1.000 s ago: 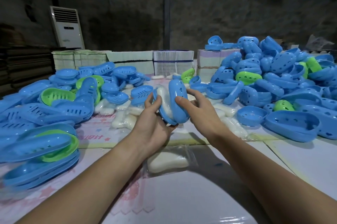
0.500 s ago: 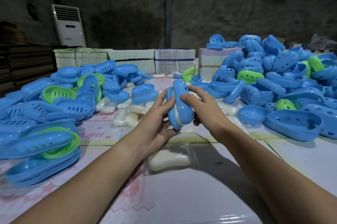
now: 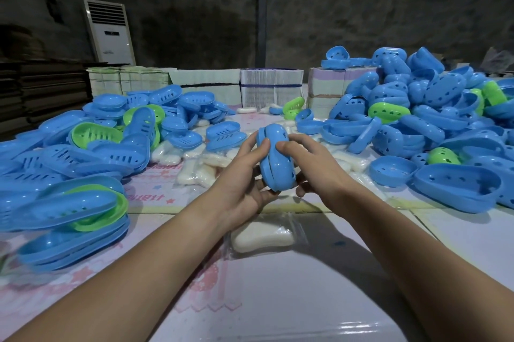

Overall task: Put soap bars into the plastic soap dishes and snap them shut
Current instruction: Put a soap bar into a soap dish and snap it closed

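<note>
Between both hands I hold a blue soap dish (image 3: 275, 158) on edge above the table, its two halves pressed together with only a thin seam showing. My left hand (image 3: 244, 183) cups it from the left and below, thumb on the rim. My right hand (image 3: 311, 166) presses the perforated half from the right. Any soap inside is hidden. A wrapped white soap bar (image 3: 262, 236) lies on the table just below my hands. More wrapped soap bars (image 3: 194, 172) lie in a loose heap further back.
A pile of blue and green slotted dish halves (image 3: 91, 147) fills the left side. A taller pile of perforated dish halves (image 3: 417, 119) fills the right. Stacks of flat cartons (image 3: 269, 85) line the far edge. An air conditioner unit (image 3: 110, 31) stands behind.
The two halves stood apart with white soap visible between them; they have now closed together and the soap is out of sight. Both hands shifted slightly right.
</note>
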